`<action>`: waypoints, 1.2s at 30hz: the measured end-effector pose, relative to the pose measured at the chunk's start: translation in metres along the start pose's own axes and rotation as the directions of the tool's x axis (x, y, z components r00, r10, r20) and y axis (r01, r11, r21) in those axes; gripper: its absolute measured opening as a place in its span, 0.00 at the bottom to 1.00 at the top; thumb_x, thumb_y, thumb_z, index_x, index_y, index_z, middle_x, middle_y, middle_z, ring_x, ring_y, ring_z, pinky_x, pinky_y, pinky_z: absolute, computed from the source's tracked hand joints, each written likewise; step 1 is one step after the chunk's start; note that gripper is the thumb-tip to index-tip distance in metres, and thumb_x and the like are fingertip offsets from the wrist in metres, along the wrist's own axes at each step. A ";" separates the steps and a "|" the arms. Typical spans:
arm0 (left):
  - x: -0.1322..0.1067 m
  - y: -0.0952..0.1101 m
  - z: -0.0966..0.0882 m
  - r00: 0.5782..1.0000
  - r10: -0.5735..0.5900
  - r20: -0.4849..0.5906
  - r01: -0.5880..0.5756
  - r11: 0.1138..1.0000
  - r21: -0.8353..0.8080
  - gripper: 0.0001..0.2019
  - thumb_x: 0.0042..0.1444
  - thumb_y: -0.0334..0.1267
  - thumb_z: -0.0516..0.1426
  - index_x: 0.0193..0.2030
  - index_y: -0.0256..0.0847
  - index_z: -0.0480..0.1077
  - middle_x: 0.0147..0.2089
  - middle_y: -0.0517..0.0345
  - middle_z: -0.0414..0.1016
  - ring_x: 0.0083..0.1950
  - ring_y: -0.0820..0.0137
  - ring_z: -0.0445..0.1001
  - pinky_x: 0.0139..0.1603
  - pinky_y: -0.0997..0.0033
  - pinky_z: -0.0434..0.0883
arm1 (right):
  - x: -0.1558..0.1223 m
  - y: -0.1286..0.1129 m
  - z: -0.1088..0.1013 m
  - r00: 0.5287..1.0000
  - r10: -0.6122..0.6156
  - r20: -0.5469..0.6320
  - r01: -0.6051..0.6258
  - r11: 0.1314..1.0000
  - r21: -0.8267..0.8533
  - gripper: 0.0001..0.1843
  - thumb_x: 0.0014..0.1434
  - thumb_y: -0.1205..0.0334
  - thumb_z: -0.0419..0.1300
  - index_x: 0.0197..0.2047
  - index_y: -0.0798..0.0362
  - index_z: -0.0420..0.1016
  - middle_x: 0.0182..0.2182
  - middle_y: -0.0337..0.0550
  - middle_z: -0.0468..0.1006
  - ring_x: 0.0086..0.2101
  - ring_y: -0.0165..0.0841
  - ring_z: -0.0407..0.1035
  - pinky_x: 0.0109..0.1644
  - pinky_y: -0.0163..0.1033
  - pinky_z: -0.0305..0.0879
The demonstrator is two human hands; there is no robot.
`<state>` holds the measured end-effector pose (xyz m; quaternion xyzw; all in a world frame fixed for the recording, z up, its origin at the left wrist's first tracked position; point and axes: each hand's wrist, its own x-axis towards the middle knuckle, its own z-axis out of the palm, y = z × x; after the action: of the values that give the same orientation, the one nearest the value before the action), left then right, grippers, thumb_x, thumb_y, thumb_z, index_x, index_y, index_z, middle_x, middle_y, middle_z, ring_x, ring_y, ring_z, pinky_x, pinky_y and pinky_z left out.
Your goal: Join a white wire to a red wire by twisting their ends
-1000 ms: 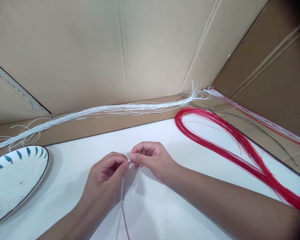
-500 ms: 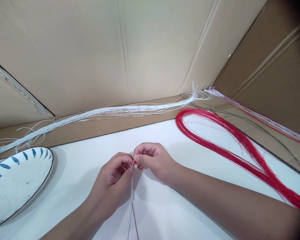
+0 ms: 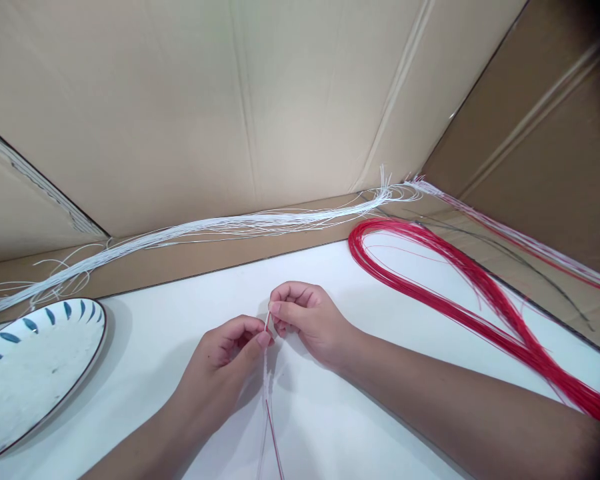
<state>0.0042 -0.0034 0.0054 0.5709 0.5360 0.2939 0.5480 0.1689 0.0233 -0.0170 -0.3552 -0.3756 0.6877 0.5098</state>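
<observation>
Thin red and white cords (image 3: pixel 267 380) run down from my fingertips toward the bottom of the view, paler in the upper stretch and splitting into red and white strands lower down. My left hand (image 3: pixel 235 357) pinches them between thumb and forefinger. Just above and to the right, my right hand (image 3: pixel 303 313) pinches the upper end of the cords, its other fingers curled. A short white and red length shows stretched between the two pinches. The exact ends inside the fingertips are hidden.
A looped bundle of red cord (image 3: pixel 420 297) lies at the right on the white table (image 3: pixel 310 267). Long white cords (image 3: pixel 205 227) stretch along the back by the cardboard wall (image 3: pixel 180 120). An oval plate (image 3: pixel 40 373) with blue leaf marks sits at the left.
My hands have moved slightly apart, the left one a little lower, so more of the cord shows between the fingertips. The view has shifted a little.
</observation>
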 end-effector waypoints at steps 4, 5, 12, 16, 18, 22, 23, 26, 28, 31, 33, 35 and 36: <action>0.004 -0.003 -0.005 1.000 -0.024 -0.008 0.024 0.998 -0.057 0.11 0.57 0.45 0.59 0.30 0.42 0.74 0.29 0.60 0.70 0.32 0.71 0.62 0.32 0.72 0.58 | 0.001 0.000 0.000 1.000 0.001 -0.004 -0.001 0.999 0.034 0.09 0.48 0.62 0.70 0.27 0.55 0.75 0.21 0.35 0.74 0.21 0.24 0.64 0.28 0.33 0.60; 0.006 -0.003 -0.006 1.000 -0.019 -0.017 0.018 0.997 -0.069 0.10 0.57 0.44 0.59 0.29 0.42 0.74 0.29 0.60 0.70 0.32 0.71 0.62 0.34 0.71 0.59 | 0.001 0.001 0.000 1.000 -0.002 -0.004 0.003 0.998 0.055 0.09 0.49 0.60 0.70 0.28 0.55 0.76 0.22 0.35 0.74 0.21 0.24 0.65 0.28 0.33 0.60; 0.007 -0.002 -0.008 0.999 -0.015 -0.033 0.010 0.988 -0.152 0.10 0.54 0.42 0.61 0.25 0.41 0.74 0.27 0.60 0.71 0.32 0.70 0.64 0.36 0.69 0.60 | 0.003 0.003 -0.002 0.992 0.008 0.125 -0.011 1.000 0.026 0.18 0.48 0.54 0.74 0.38 0.55 0.80 0.26 0.37 0.77 0.25 0.27 0.69 0.33 0.36 0.65; 0.006 -0.003 -0.008 1.000 -0.019 -0.011 0.017 0.989 -0.150 0.10 0.54 0.44 0.61 0.26 0.41 0.77 0.27 0.58 0.73 0.31 0.70 0.65 0.36 0.68 0.60 | 0.002 0.003 0.000 0.976 0.041 0.212 -0.037 0.999 -0.022 0.18 0.48 0.51 0.74 0.29 0.56 0.77 0.23 0.39 0.78 0.26 0.29 0.72 0.33 0.36 0.63; 0.007 -0.005 -0.009 1.000 -0.020 -0.001 0.020 0.991 -0.135 0.11 0.54 0.44 0.61 0.27 0.41 0.77 0.27 0.57 0.73 0.31 0.69 0.65 0.36 0.67 0.60 | 0.001 0.002 0.001 0.980 0.048 0.194 -0.044 0.999 -0.029 0.20 0.47 0.49 0.74 0.28 0.56 0.75 0.22 0.38 0.77 0.24 0.29 0.71 0.32 0.36 0.62; 0.008 -0.004 -0.009 0.999 -0.043 -0.001 0.043 0.992 -0.118 0.12 0.54 0.45 0.61 0.27 0.40 0.78 0.27 0.56 0.75 0.32 0.68 0.67 0.38 0.66 0.61 | 0.001 0.002 0.002 0.984 0.056 0.166 -0.051 0.998 -0.037 0.23 0.45 0.45 0.74 0.28 0.56 0.74 0.21 0.38 0.77 0.24 0.29 0.71 0.32 0.36 0.62; 0.008 -0.003 -0.008 0.999 -0.048 -0.009 0.046 0.993 -0.112 0.12 0.54 0.45 0.61 0.27 0.40 0.78 0.27 0.56 0.75 0.32 0.68 0.67 0.38 0.66 0.61 | 0.000 0.002 0.002 0.986 0.056 0.157 -0.050 0.998 -0.042 0.23 0.45 0.45 0.74 0.28 0.56 0.74 0.21 0.38 0.77 0.24 0.29 0.71 0.33 0.37 0.62; 0.007 0.000 -0.007 0.998 -0.052 -0.042 0.048 0.994 -0.099 0.11 0.53 0.45 0.61 0.25 0.40 0.77 0.26 0.57 0.74 0.31 0.68 0.67 0.37 0.67 0.60 | 0.000 0.002 0.002 0.991 0.056 0.120 -0.048 0.997 -0.064 0.24 0.45 0.44 0.74 0.28 0.56 0.74 0.22 0.37 0.76 0.24 0.28 0.69 0.33 0.37 0.62; 0.007 0.001 -0.007 0.998 -0.053 -0.043 0.049 0.994 -0.093 0.12 0.52 0.45 0.61 0.25 0.40 0.77 0.26 0.57 0.74 0.31 0.69 0.66 0.37 0.67 0.60 | 0.000 0.003 0.002 0.993 0.057 0.104 -0.049 0.996 -0.078 0.24 0.44 0.43 0.74 0.28 0.56 0.74 0.22 0.38 0.76 0.24 0.28 0.69 0.33 0.37 0.62; 0.008 -0.001 -0.008 0.998 -0.059 -0.014 0.058 0.994 -0.090 0.12 0.53 0.46 0.61 0.26 0.40 0.77 0.26 0.57 0.74 0.31 0.68 0.66 0.37 0.67 0.60 | 0.001 0.004 0.002 0.993 0.056 0.103 -0.047 0.995 -0.087 0.24 0.45 0.44 0.74 0.28 0.56 0.74 0.23 0.38 0.75 0.25 0.28 0.68 0.33 0.37 0.62; 0.009 -0.004 -0.009 0.998 -0.062 -0.014 0.061 0.993 -0.104 0.12 0.52 0.46 0.61 0.25 0.39 0.76 0.26 0.57 0.73 0.31 0.69 0.66 0.37 0.67 0.59 | 0.002 0.005 0.000 0.993 0.045 0.114 -0.034 0.995 -0.092 0.22 0.48 0.45 0.73 0.29 0.55 0.73 0.24 0.38 0.74 0.25 0.28 0.67 0.34 0.37 0.63; 0.009 -0.006 -0.010 0.997 -0.066 -0.031 0.061 0.989 -0.132 0.12 0.52 0.45 0.61 0.24 0.39 0.75 0.25 0.58 0.72 0.31 0.69 0.65 0.36 0.67 0.59 | 0.001 0.005 -0.002 0.994 -0.005 0.112 0.019 0.991 -0.132 0.19 0.50 0.49 0.72 0.35 0.54 0.74 0.28 0.38 0.74 0.26 0.27 0.67 0.34 0.37 0.65; 0.010 -0.007 -0.010 0.997 -0.067 -0.032 0.061 0.987 -0.146 0.12 0.52 0.44 0.61 0.24 0.39 0.74 0.25 0.58 0.72 0.31 0.69 0.65 0.36 0.67 0.59 | 0.001 0.005 -0.003 0.992 -0.062 0.111 0.082 0.979 -0.188 0.17 0.51 0.53 0.71 0.39 0.53 0.75 0.33 0.40 0.74 0.28 0.28 0.67 0.34 0.37 0.66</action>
<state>-0.0049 0.0074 -0.0016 0.5066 0.5412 0.3247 0.5874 0.1688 0.0237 -0.0232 -0.3524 -0.4788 0.6470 0.4775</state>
